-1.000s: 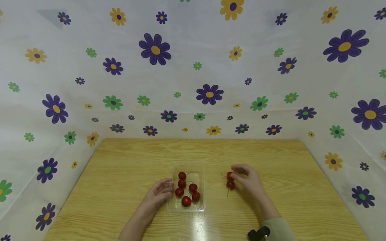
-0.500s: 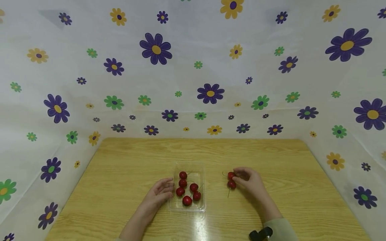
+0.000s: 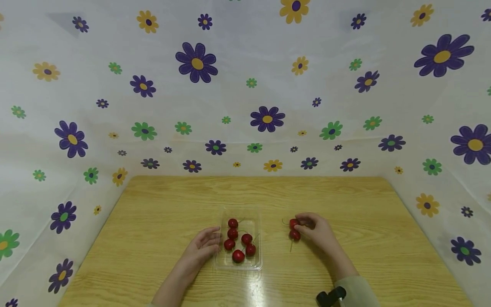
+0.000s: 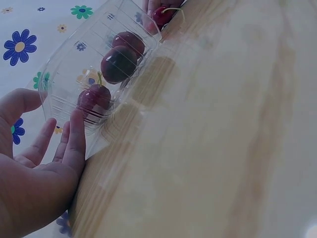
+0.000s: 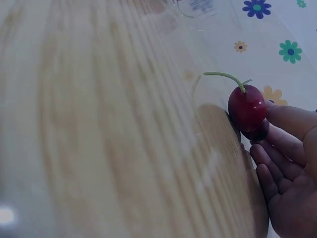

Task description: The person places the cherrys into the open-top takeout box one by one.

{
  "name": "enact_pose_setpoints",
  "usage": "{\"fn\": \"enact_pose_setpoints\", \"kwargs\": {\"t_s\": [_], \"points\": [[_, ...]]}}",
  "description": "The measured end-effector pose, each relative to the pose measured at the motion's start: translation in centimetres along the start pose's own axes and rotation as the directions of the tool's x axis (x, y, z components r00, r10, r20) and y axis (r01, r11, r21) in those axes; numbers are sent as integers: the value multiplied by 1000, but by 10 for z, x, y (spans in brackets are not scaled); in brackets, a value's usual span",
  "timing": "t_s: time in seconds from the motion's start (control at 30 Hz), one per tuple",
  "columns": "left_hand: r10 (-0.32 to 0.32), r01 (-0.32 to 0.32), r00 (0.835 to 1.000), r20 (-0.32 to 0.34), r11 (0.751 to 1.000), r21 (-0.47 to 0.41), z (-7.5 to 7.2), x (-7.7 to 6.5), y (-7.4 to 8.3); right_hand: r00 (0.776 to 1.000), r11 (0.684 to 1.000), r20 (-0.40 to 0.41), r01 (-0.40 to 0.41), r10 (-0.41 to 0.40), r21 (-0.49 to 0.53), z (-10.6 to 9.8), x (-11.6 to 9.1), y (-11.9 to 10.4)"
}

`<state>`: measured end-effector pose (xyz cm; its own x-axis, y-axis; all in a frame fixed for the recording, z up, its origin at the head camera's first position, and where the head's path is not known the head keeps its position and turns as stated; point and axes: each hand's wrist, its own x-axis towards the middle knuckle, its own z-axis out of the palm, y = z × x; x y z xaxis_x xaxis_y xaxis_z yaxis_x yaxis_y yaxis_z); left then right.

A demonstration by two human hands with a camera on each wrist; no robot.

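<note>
Two red cherries with stems lie together on the table right of the clear plastic container. My right hand (image 3: pixel 316 230) has its thumb and index finger around the far cherry (image 3: pixel 293 223), pinching it, while the near cherry (image 3: pixel 294 235) sits just below the thumb. In the right wrist view a cherry (image 5: pixel 246 108) with a curved green stem partly hides the other one. The clear container (image 3: pixel 256 265) holds several cherries, among them a front cherry (image 3: pixel 238 256). My left hand (image 3: pixel 203 247) rests against the container's left side, fingers extended; in the left wrist view its thumb (image 4: pixel 22 103) is at the rim.
A wood-grain table (image 3: pixel 161 200) lies beneath everything. White cloth (image 3: pixel 230 94) printed with flowers stands around its back and sides. A black strap device (image 3: pixel 330 296) is on the right wrist, beside the sleeve (image 3: pixel 356 292).
My right thumb and index finger have drawn in around the far cherry. The left hand and the container stay in place; the head view has shifted slightly.
</note>
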<state>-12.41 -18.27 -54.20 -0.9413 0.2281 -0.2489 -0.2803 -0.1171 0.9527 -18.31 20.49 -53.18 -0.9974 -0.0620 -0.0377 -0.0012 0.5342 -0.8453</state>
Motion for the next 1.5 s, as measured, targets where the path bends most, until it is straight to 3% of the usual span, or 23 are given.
{"fn": "enact_pose_setpoints", "kwargs": {"t_s": [0.63, 1.07, 1.4, 1.5], "points": [[-1, 1, 1000, 28, 1000, -5, -2, 0, 0, 1000, 1000, 9, 4, -4, -16, -1, 0, -2], [-8, 8, 1000, -3, 1000, 4, -1, 1, -2, 1000, 999, -13, 2, -2, -49, 0, 0, -4], [3, -3, 1000, 0, 1000, -1, -2, 2, -4, 999, 999, -34, 10, -12, -52, 2, 0, -4], [32, -32, 999, 14, 999, 5, -2, 2, -4, 999, 998, -39, 4, -7, -58, 2, -1, -5]]}}
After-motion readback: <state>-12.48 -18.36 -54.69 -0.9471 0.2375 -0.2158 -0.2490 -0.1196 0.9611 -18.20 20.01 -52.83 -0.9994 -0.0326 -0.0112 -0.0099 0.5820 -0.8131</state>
